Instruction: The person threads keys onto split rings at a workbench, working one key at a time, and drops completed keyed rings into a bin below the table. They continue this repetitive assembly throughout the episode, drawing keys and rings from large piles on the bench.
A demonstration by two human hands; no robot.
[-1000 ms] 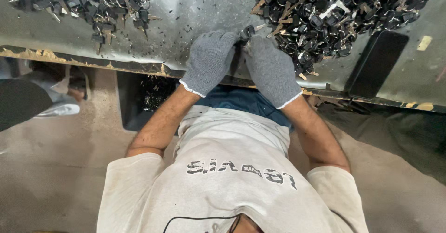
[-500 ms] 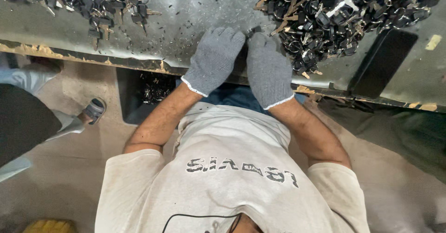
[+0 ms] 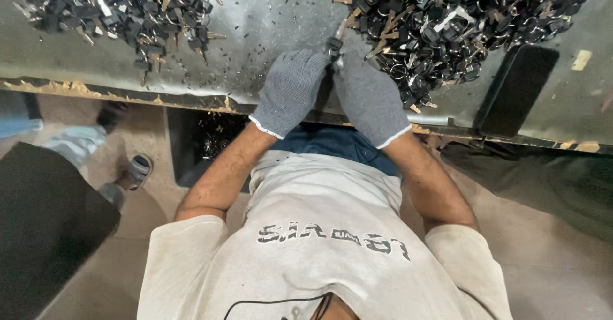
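Observation:
Both of my hands wear grey knit gloves and meet at the near edge of a grey metal table [image 3: 268,20]. My left hand [image 3: 290,90] and my right hand [image 3: 370,96] are pressed together, fingertips closed on a small key with a dark head [image 3: 335,44]. The key sits at the edge of a large heap of dark-headed keys and rings [image 3: 460,20] just right of my hands. A second heap of keys [image 3: 128,7] lies at the far left of the table. What my fingers do under the gloves is hidden.
A flat black rectangular object [image 3: 514,90] lies on the table at the right. Small dark chips are scattered over the tabletop. A black bin [image 3: 204,144] stands under the table edge. Another person's shoe [image 3: 131,173] and a dark shape [image 3: 45,224] are at the left on the floor.
My hands stay together at the key with only a slight shift. The other person's shoe has moved right and nearer, and the dark shape at the left has grown larger.

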